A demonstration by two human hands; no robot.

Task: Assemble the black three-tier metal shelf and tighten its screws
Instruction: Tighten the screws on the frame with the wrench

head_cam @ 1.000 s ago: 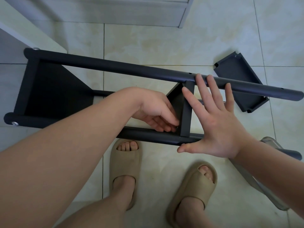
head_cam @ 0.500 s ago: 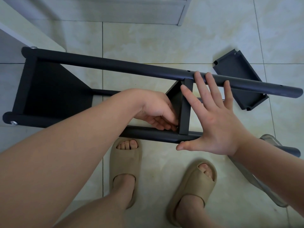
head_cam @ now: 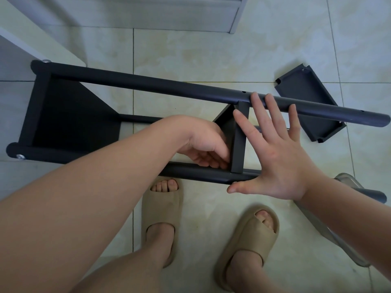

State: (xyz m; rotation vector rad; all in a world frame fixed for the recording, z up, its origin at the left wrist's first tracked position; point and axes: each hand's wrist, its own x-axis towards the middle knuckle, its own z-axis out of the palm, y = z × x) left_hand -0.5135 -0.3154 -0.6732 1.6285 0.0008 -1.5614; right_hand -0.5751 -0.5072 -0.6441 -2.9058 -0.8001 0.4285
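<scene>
The black shelf frame lies on its side on the tiled floor, its far pole (head_cam: 169,87) and near pole (head_cam: 196,172) running left to right. One tier (head_cam: 69,119) is fixed at the left end, with screw heads (head_cam: 20,156) showing there. A middle tier (head_cam: 239,140) stands between the poles. My left hand (head_cam: 203,144) reaches in on its left side, fingers curled at the corner where it meets the near pole; what they hold is hidden. My right hand (head_cam: 279,157) presses flat on the tier's right face, fingers spread, tips over the far pole.
A loose black tier (head_cam: 311,102) lies on the floor behind the far pole at the right. A clear plastic object (head_cam: 347,180) sits at the right under my forearm. My feet in beige sandals (head_cam: 161,208) stand just in front of the near pole. A white cabinet (head_cam: 31,39) stands far left.
Both hands stay on the middle tier. My right fingertips have crept slightly further over the far pole.
</scene>
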